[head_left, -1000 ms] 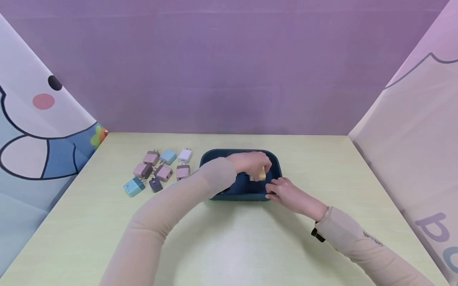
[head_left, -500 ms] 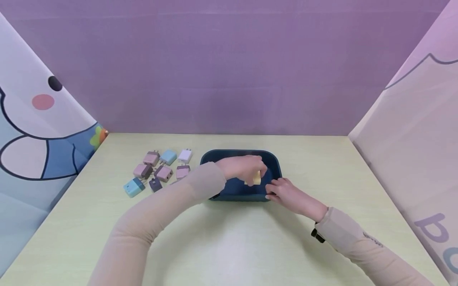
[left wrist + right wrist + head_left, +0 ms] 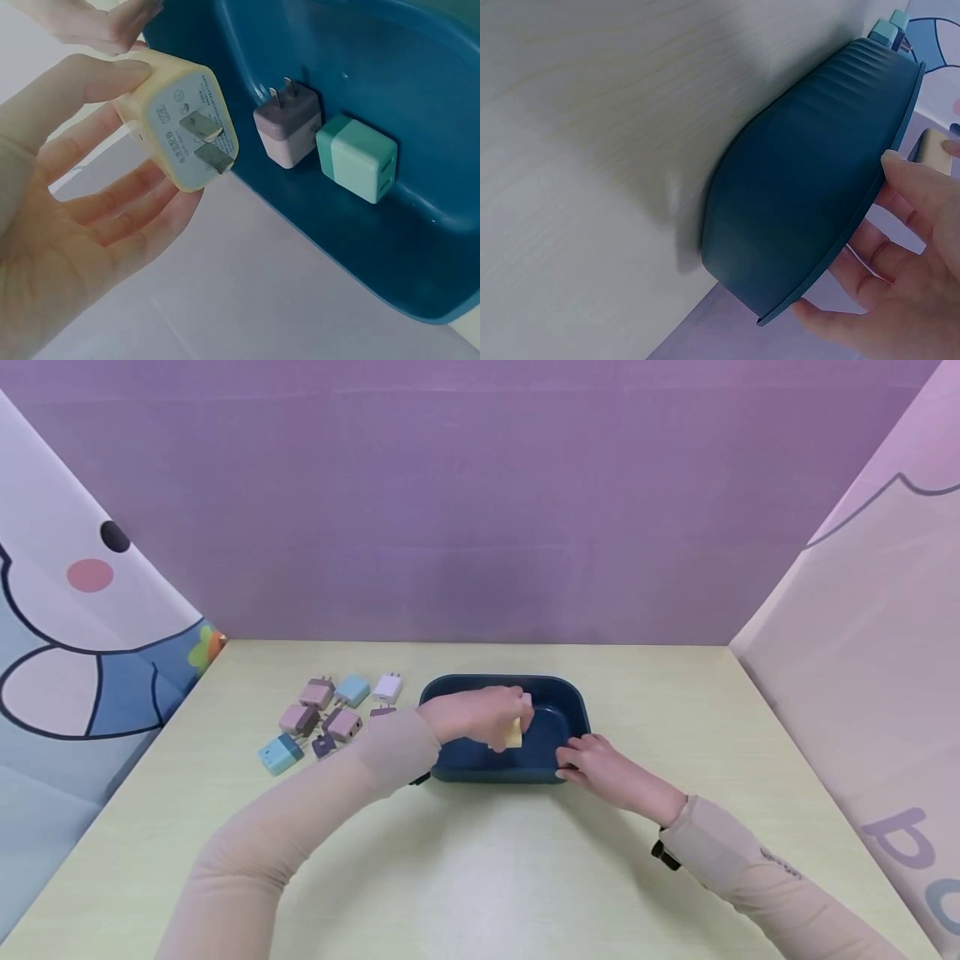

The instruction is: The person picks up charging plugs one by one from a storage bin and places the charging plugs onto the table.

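Note:
My left hand [image 3: 480, 714] holds a yellow plug-in charger [image 3: 176, 120] over the dark blue bin [image 3: 551, 731], the thumb on one side and the fingers under it. In the left wrist view its two metal prongs point toward the bin's interior. On the bin's floor, a pink-and-mauve charger [image 3: 287, 125] and a green charger [image 3: 356, 158] lie close together. My right hand [image 3: 607, 768] grips the bin's near right rim; in the right wrist view the thumb is on the outer wall [image 3: 795, 172] and the fingers are at the rim. The left forearm hides part of the bin.
Several loose chargers lie left of the bin, among them a light blue one [image 3: 352, 690], a white one [image 3: 388, 687], a blue one [image 3: 281, 753] and a pink one [image 3: 343, 724]. The left sleeve [image 3: 375, 756] partly covers that group. A purple backdrop [image 3: 480, 527] stands behind the table.
The left hand has moved left across the bin, carrying the yellow charger, and shows more of the bin's right interior. The right hand and the bin have stayed in place.

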`<state>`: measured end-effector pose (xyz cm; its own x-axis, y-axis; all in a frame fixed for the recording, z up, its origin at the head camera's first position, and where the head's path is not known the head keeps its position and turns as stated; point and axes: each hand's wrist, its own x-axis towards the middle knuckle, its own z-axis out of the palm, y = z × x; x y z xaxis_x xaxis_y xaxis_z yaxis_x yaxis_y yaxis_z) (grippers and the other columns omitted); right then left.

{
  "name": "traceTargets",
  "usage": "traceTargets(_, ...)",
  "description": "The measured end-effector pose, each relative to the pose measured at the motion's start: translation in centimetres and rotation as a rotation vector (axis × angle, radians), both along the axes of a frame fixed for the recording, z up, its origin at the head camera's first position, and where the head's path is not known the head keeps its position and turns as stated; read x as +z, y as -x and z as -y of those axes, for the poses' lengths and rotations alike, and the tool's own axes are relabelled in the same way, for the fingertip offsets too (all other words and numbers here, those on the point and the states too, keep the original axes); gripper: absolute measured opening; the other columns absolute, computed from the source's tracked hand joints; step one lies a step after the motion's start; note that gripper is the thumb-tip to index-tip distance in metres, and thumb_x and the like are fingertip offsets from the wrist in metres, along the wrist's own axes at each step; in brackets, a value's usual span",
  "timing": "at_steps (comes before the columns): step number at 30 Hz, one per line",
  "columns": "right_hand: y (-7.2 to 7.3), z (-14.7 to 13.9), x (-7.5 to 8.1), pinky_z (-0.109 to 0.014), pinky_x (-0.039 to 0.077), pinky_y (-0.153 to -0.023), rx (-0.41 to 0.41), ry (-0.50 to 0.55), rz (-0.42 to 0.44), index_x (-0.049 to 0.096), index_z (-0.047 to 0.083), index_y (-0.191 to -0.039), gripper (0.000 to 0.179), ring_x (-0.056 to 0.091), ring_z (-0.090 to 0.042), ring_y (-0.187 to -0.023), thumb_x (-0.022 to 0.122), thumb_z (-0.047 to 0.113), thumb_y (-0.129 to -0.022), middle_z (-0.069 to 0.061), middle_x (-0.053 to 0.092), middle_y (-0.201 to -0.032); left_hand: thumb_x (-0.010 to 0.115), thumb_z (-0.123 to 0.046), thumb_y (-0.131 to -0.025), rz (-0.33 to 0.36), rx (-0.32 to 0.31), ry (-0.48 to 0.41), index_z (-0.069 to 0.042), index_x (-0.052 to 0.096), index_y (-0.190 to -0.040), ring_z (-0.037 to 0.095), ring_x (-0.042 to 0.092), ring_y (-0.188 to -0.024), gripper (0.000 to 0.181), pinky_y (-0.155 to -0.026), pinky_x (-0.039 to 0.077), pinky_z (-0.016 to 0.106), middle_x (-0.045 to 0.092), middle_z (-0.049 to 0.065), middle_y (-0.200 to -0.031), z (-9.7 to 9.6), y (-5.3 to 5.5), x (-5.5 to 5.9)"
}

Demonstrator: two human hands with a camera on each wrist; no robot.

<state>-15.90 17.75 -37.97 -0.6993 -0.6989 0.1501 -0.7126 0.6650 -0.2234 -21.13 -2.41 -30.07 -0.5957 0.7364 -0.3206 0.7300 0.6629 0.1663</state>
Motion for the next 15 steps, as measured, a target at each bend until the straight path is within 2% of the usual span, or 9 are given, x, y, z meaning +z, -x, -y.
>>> traceTargets(6,0.0,0.0,0.0,-0.028,0.032,-0.063,-0.002,0.006,-0.015,0.050,0.014,-0.072,0.015,0.036,-0.009,-0.062,0.064,0.014,-0.080,0.009,0.039,-0.065,0.072,-0.010,-0.072,0.017,0.025,-0.005,-0.017,0.060,-0.104,0.015,0.049,-0.084,0.034,-0.071,0.046,0.023,0.049,0.004,-0.104,0.9,-0.2,0.1)
traceTargets(15,-0.2,0.0,0.2,-0.028,0.032,-0.066,-0.022,-0.003,0.022,0.050,0.015,-0.072,0.016,0.036,-0.010,-0.063,0.062,0.014,-0.082,0.010,0.040,-0.065,0.071,-0.009,-0.073,-0.011,0.056,-0.008,-0.016,0.061,-0.103,0.016,0.048,-0.085,0.033,-0.073,0.046,0.026,0.050,0.005,-0.105,2.4,-0.8,0.3)
